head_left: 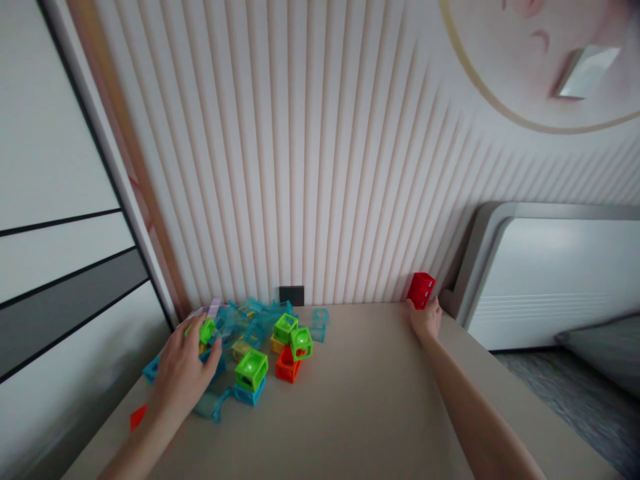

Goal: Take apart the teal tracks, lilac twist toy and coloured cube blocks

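At the far right of the tabletop, my right hand [426, 320] is closed around the lower part of a red block [421, 289] with small square holes, upright near the wall. My left hand [184, 367] reaches over a pile of plastic building pieces at the left, thumb and fingers apart. Right by its fingertips lies a green block [207, 330]; whether they touch it I cannot tell. Close by, a green cube [251, 370] sits on a blue one [249, 392]. Another green cube [301, 343] leans on an orange cube [288, 365].
Clear blue track pieces [255, 323] are heaped at the back left. A black socket [291, 295] is on the ribbed wall behind the table [360, 400]. A white cabinet [60, 280] borders the left, and a white headboard [560, 273] stands at the right.
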